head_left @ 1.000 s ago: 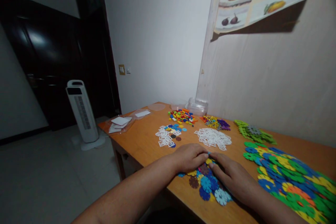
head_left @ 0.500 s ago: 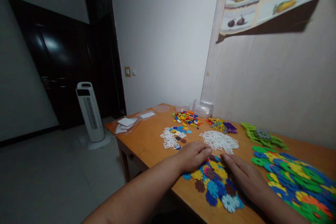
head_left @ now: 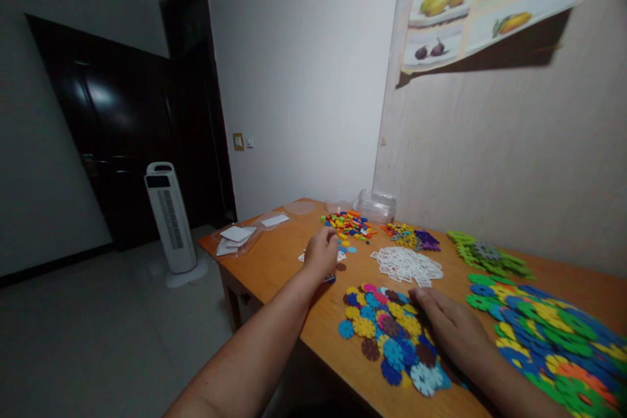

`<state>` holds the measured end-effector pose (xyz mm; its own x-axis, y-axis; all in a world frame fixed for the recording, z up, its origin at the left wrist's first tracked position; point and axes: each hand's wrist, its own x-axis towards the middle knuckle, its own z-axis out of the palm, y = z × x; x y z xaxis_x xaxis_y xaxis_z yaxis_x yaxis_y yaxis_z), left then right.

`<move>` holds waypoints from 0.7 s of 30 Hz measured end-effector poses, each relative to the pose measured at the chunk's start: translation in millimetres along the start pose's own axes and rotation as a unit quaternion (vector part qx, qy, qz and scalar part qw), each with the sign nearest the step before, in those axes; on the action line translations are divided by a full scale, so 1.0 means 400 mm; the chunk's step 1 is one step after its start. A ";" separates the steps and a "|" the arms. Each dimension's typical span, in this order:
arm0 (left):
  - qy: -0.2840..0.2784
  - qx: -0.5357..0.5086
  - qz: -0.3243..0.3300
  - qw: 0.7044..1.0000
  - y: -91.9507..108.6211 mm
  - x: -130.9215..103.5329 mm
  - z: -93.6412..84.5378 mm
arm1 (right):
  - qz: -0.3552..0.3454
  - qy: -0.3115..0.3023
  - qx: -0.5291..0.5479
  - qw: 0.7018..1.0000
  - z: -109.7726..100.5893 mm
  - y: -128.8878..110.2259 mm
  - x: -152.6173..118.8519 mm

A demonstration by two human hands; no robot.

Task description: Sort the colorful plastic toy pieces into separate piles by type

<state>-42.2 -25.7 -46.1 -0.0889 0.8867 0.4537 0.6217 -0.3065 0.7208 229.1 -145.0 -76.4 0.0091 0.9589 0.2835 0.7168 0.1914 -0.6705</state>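
My left hand (head_left: 321,253) is over the small mixed heap of white lattice pieces (head_left: 341,256) and coloured discs. Its fingers bend away from me and are mostly hidden, so whether they grip a piece cannot be seen. My right hand (head_left: 453,323) lies on its side along the right edge of a pile of notched plastic discs (head_left: 386,326) in yellow, blue, brown, pink and pale blue. Its fingers are stretched out and nothing is in them. Beyond it lies a larger heap of white lattice pieces (head_left: 406,264).
Large flower-shaped discs (head_left: 553,333) cover the right of the wooden table (head_left: 274,268), with green pieces (head_left: 490,255) behind. Small coloured blocks (head_left: 349,225), yellow and purple pieces (head_left: 411,237) and clear plastic boxes (head_left: 376,204) sit at the back. Plastic bags (head_left: 238,238) lie far left.
My left hand has left the top of the disc pile and moved forward and left to the small mixed heap. The right hand stays beside the disc pile. The view has shifted slightly.
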 end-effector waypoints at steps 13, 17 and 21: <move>-0.171 0.295 -0.026 0.940 0.030 0.078 0.004 | 0.009 -0.005 0.005 1.000 0.011 -0.001 -0.007; -0.182 0.316 -0.011 0.931 0.022 0.073 0.005 | 0.013 -0.006 0.001 1.000 0.016 0.006 -0.006; -0.190 0.312 -0.003 0.931 0.012 0.078 0.009 | 0.032 -0.027 0.007 0.999 0.013 0.010 -0.006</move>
<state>-39.1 1.6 -30.4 0.1145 0.9825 0.1466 0.9636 -0.1458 0.2241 228.3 -145.6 -83.3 0.0155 0.9792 0.2024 0.7058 0.1326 -0.6959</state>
